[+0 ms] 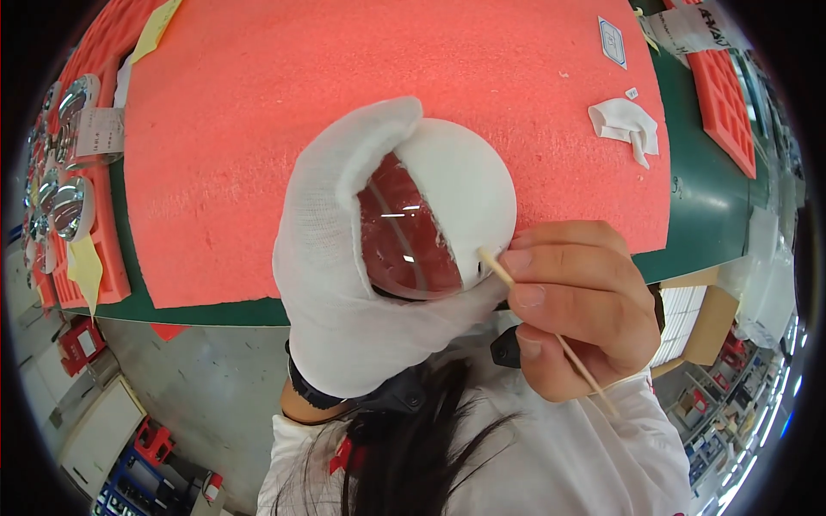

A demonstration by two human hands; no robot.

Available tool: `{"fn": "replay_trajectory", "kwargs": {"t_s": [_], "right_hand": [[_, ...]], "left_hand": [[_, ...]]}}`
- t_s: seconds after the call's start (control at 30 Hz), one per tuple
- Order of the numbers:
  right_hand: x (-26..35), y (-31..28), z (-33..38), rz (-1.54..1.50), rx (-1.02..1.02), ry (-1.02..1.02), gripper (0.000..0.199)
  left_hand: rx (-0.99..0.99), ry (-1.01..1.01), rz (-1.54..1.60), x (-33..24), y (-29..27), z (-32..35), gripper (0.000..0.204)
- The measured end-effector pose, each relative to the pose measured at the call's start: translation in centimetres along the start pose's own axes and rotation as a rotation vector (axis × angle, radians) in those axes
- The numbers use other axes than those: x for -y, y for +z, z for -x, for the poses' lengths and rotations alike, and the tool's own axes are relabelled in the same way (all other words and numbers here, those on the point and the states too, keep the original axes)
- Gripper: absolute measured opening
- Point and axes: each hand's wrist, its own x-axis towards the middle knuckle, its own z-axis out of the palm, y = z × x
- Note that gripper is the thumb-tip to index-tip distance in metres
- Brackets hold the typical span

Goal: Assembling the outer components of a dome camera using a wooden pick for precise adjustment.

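My left hand [318, 241], in a white knit glove, cups a round clear glass lens [409, 236] from its left and lower sides. A matte white layer [465, 185] covers the lens's right part, with a ragged edge along the bare glass. Through the glass, a reddish tone and bright light reflections show. My bare right hand [585, 301] pinches a thin wooden stick [585, 368] between thumb and fingers. The stick's tip touches or nearly touches the white layer near the lens's lower right rim; I cannot tell which.
Below lies a red foam pad [206, 172] on a green table [701, 206]. A crumpled white cloth [628, 125] and a small label card [613, 43] rest on it. Several shiny lenses [73, 206] sit in foam trays at left. An open cardboard box [712, 322] stands at right.
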Motion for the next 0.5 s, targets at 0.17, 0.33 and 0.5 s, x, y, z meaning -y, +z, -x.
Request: {"fn": "replay_trajectory", "kwargs": {"t_s": [0.17, 0.33, 0.5], "right_hand": [[-0.14, 0.59, 0.72, 0.042, -0.029, -0.043, 0.023], [0.09, 0.59, 0.39, 0.059, -0.025, -0.05, 0.024], [0.38, 0.58, 0.17, 0.112, -0.004, -0.04, 0.025]], "left_hand": [[0.006, -0.042, 0.038, -0.17, -0.03, 0.02, 0.086], [-0.008, -0.078, 0.036, -0.37, 0.14, 0.23, 0.086], [-0.012, -0.015, 0.013, 0.25, -0.07, 0.15, 0.083]]}}
